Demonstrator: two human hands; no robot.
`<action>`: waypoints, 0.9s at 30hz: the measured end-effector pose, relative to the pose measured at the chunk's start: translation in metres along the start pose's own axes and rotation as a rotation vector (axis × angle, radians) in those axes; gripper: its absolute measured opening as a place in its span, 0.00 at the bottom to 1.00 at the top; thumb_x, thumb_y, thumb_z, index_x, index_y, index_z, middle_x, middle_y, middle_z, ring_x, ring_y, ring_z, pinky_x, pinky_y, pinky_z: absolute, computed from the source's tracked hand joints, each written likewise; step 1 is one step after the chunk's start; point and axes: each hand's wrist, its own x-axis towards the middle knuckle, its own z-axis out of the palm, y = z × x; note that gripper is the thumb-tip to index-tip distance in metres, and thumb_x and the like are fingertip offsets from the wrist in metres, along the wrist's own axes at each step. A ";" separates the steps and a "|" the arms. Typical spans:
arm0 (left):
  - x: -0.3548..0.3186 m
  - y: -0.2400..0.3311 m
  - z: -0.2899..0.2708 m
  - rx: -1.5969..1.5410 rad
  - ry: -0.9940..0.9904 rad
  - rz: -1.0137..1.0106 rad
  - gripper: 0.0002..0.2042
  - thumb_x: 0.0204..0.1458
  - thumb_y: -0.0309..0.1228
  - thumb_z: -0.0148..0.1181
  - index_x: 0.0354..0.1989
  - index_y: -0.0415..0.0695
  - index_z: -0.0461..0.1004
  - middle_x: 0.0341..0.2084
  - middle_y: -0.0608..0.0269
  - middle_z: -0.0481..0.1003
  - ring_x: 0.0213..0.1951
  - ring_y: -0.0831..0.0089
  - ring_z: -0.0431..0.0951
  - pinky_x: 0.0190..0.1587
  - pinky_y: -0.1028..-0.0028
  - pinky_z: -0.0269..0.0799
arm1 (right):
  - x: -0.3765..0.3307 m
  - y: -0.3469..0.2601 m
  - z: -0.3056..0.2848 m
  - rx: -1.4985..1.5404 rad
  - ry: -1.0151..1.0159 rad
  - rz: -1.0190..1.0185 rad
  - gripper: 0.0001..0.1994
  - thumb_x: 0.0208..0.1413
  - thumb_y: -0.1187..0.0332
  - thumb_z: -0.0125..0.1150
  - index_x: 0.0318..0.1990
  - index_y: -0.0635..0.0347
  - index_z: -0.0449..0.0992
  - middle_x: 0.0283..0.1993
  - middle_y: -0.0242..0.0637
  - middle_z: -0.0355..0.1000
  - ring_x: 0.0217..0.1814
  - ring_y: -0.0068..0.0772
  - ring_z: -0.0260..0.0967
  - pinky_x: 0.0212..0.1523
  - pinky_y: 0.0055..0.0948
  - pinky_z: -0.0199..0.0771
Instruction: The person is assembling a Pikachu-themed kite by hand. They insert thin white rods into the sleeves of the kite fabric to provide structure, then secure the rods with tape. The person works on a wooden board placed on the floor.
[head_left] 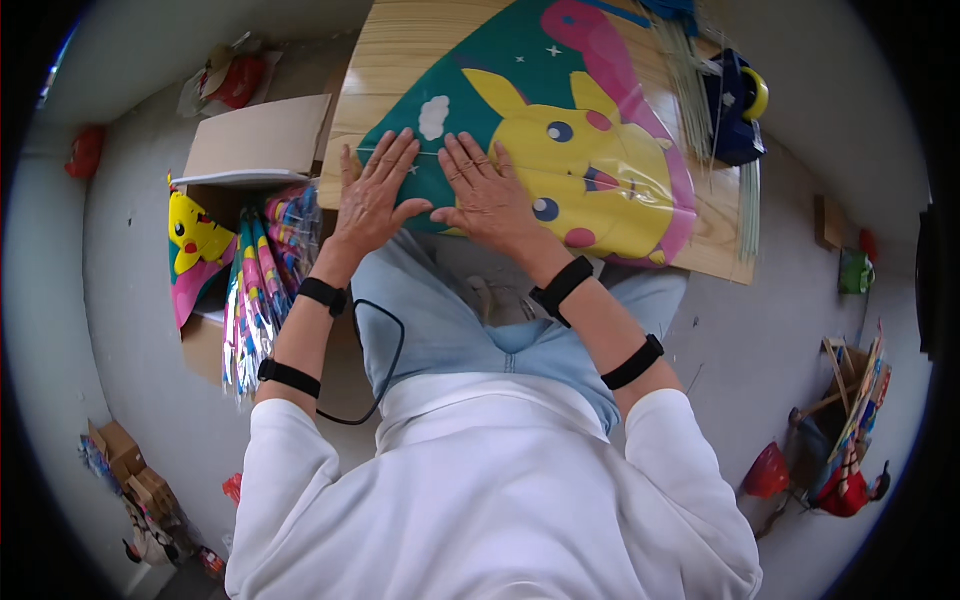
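Wooden counter (395, 45) carries kite (560, 140): thin, light, floppy, likely slippery film; left hand (372, 195) and right hand (490, 192) pressed flat, fingers spread, gripping nothing; best taken by edge

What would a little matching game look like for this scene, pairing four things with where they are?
Things:
1. kite
2. cardboard box
3. tape dispenser
4. red cone

Places:
A. on the floor at the person's right
B. flat on the wooden table under both hands
C. on the floor at the person's left, beside the table
D. at the table's right edge, by thin sticks

Pairs: 1-B, 2-C, 3-D, 4-A. The left hand and right hand press the kite.
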 end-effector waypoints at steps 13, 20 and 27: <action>0.004 0.005 0.001 0.077 -0.027 0.010 0.47 0.50 0.72 0.43 0.75 0.55 0.51 0.75 0.67 0.50 0.76 0.67 0.46 0.74 0.44 0.22 | -0.091 0.062 -0.046 -0.050 0.038 0.318 0.44 0.61 0.37 0.47 0.73 0.65 0.52 0.78 0.46 0.46 0.82 0.42 0.36 0.77 0.55 0.33; 0.000 0.002 -0.003 0.056 -0.047 -0.002 0.47 0.50 0.71 0.45 0.75 0.56 0.51 0.75 0.67 0.50 0.76 0.66 0.46 0.73 0.42 0.23 | -0.172 0.115 -0.070 -0.299 -0.009 0.639 0.42 0.64 0.39 0.46 0.74 0.63 0.48 0.80 0.45 0.42 0.83 0.45 0.33 0.76 0.60 0.32; -0.005 0.005 -0.025 -0.150 0.200 -0.218 0.30 0.53 0.45 0.66 0.64 0.47 0.69 0.67 0.58 0.64 0.68 0.57 0.60 0.68 0.47 0.51 | -0.142 0.105 -0.079 -0.175 0.121 0.652 0.34 0.64 0.47 0.53 0.68 0.64 0.62 0.77 0.46 0.49 0.80 0.52 0.40 0.74 0.60 0.41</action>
